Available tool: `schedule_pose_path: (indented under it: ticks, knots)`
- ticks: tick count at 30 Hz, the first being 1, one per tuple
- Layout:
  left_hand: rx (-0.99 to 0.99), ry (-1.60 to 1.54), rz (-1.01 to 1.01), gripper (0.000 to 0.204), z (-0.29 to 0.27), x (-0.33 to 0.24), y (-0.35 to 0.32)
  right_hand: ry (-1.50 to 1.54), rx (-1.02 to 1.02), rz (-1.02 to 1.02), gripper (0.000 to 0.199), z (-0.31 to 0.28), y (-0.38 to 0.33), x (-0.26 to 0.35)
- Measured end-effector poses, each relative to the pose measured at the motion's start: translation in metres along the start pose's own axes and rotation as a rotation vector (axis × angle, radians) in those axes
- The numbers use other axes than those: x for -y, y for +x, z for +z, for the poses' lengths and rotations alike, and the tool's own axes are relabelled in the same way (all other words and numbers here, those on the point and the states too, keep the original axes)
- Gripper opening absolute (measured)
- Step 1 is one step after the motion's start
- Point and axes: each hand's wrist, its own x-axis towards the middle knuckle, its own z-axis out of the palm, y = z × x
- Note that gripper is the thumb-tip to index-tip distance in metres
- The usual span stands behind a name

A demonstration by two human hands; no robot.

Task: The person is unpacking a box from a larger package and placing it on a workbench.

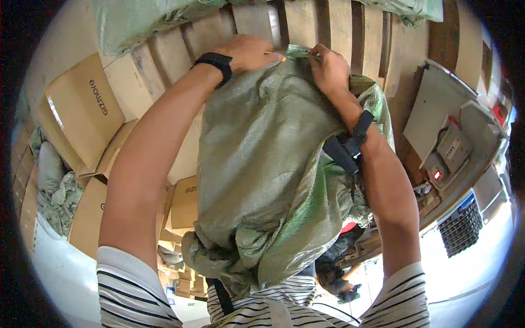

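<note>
A large dull-green woven sack (257, 136) hangs in front of me, its upper edge held up and its lower part bunched against my striped shirt. My left hand (251, 53) is closed at the sack's top left edge. A small orange-yellow bit shows at its fingertips; what it belongs to is hidden. On the other side, my right hand (330, 70) pinches the top edge, where a shiny green strip of the sack stands up between the hands. Black straps circle both wrists, and a dark piece hangs from the right one.
Wooden pallet slats (210, 35) lie beyond the sack, with green wrapped bales (147, 22) on top. Cardboard boxes (90, 109) stand at the left beside crumpled sacks (63, 199). At the right are a grey device with a red display (437, 174) and a black keyboard (460, 227).
</note>
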Motion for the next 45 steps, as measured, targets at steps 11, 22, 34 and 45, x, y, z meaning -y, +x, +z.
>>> schedule_pose_path:
  ticks: [11, 22, 34, 45]
  knots:
    - [-0.029, 0.036, -0.071, 0.063, 0.01, -0.005, 0.006, 0.004, -0.039, -0.031, 0.018, -0.001, -0.01, 0.004]
    - [0.161, -0.133, 0.02, 0.073, -0.004, 0.014, 0.009, -0.003, -0.033, 0.025, 0.017, -0.005, -0.02, 0.006]
    - [-0.012, -0.079, 0.079, 0.069, -0.006, 0.02, -0.002, -0.053, -0.005, 0.021, 0.022, -0.019, -0.03, -0.007]
    - [-0.135, -0.262, -0.279, 0.073, 0.069, -0.058, -0.053, 0.108, -0.146, 0.202, 0.028, 0.011, -0.056, -0.058]
